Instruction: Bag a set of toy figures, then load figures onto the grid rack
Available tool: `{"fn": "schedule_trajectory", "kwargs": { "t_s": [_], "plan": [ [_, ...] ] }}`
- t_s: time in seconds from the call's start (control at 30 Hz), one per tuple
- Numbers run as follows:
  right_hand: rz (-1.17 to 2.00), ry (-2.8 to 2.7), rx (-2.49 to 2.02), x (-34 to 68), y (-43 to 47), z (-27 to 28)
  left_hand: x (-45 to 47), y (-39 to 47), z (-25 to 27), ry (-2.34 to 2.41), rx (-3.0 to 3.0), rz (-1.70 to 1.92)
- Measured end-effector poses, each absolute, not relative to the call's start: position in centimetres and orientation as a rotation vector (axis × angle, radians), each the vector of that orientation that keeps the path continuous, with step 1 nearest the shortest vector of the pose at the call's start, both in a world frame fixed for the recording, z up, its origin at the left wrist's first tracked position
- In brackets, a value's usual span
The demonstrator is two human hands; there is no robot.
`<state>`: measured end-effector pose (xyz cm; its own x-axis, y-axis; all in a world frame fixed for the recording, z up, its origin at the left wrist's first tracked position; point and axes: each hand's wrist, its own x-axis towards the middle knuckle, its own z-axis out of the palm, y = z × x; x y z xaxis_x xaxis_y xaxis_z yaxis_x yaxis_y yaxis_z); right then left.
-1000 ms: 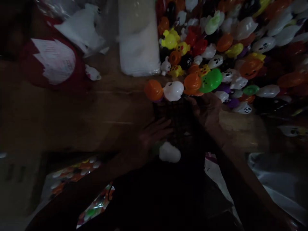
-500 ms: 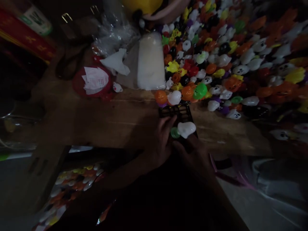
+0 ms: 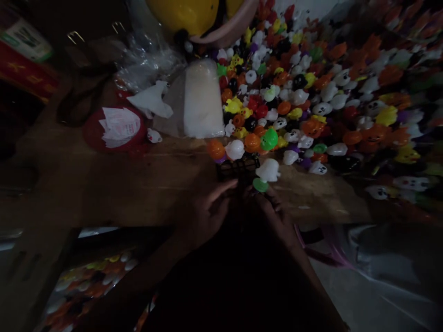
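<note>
A white ghost figure with a green round base stands up from the fingers of my right hand, which pinch it just below the base. My left hand is to the left, its index finger stretched out and its thumb apart; nothing shows in it. In front of both hands lies a black gridded tray at the table's near part. An orange figure and a white figure sit just behind the tray. The picture is dark, and the lower fingers are in shadow.
A large heap of small Halloween figures covers the table's right and back. At left lie a red dish with papers, a stack of clear bags and crumpled plastic. A pink tub stands behind. Below are more figures.
My left hand has moved left, away from the ghost figure. The figure has turned from lying sideways to upright in my right hand. The whole view has shifted slightly.
</note>
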<state>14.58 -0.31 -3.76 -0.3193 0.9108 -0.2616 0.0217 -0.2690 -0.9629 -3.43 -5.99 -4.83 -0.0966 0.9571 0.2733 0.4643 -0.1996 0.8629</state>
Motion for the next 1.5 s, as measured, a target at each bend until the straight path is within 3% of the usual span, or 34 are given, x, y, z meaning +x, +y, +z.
{"fn": "schedule_trajectory", "kwargs": {
  "t_s": [0.2, 0.57, 0.9, 1.5],
  "plan": [
    [1.592, -1.332, -1.353, 16.5, 0.5, -4.9, -8.2, -4.2, -7.7, 1.972, 1.412, 1.379],
    [1.760, -1.713, -1.125, 17.1, 1.5, -2.9, -7.5, -0.1, -10.5, 1.801, 1.646, 1.179],
    [1.046, -1.759, -1.273, 13.7, 0.6, -6.1, -7.7, 0.3, -10.1, 1.723, 1.902, 1.064],
    [0.650, -2.197, -0.855, 12.1, 4.0, -8.2, -7.6, 0.9, -10.1, 1.689, 1.994, 1.090]
  ]
}}
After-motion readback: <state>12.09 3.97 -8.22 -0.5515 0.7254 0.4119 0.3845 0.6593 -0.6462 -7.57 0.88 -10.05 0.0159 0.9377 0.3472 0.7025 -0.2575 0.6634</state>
